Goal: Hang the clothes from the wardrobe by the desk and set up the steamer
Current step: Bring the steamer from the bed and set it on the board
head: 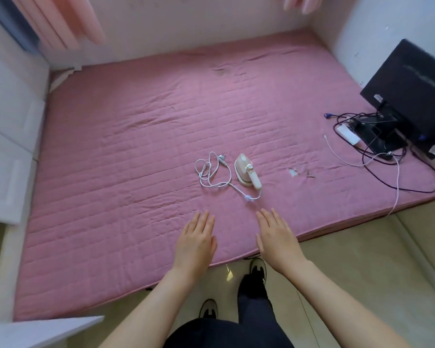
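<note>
A small cream handheld steamer (247,174) lies on a pink quilted mattress (126,156), near its middle. Its white cord (212,172) is loosely coiled to the left, with the plug at the far end. My left hand (196,243) and my right hand (276,237) are both stretched out flat, palms down, over the mattress's near edge. Each has straight fingers and holds nothing. The steamer is a short way beyond my right fingertips. No clothes are in view.
A black monitor (409,94) stands on the mattress's right side with tangled dark cables (397,167) and a white cable (397,187) trailing off the edge. White furniture (8,136) lines the left. Pink curtains (60,21) hang at the back. My feet stand on beige floor.
</note>
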`<state>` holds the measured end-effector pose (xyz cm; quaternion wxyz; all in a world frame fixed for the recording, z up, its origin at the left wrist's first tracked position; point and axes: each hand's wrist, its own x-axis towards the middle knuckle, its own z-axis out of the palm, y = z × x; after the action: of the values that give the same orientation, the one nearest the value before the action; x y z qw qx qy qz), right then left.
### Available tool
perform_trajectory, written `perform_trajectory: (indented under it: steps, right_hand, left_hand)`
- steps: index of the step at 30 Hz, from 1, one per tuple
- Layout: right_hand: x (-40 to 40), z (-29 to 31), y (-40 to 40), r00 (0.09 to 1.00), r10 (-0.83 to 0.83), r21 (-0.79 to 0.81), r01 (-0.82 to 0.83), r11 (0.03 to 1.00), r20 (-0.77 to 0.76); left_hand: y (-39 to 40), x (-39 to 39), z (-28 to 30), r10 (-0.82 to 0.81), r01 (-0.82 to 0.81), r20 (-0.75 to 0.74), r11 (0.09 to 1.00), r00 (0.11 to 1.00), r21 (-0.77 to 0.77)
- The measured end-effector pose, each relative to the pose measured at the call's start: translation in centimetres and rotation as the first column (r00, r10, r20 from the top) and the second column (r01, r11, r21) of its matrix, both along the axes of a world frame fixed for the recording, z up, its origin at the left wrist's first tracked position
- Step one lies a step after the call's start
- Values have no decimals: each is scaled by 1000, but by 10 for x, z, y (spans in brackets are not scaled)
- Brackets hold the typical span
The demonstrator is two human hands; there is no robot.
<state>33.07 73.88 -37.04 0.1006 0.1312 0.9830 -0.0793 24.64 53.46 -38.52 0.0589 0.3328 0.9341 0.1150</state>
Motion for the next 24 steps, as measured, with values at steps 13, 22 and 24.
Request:
perform_trajectory:
  steps: [13,22,24]
  right_hand:
    - [-117,-46,129,952,272,-65,-266,962,140]
    - [-188,-133,150,916,390,-102,-380,919,99]
    - [-204,-158,150,909,407,-131,-394,910,89]
  left_hand:
    - [111,-69,-39,260,-234,127,954,957,-189]
    - [147,-121,-119,370,-326,189,918,910,-226]
    - [147,-135,-142,390,-353,196,914,900,-201]
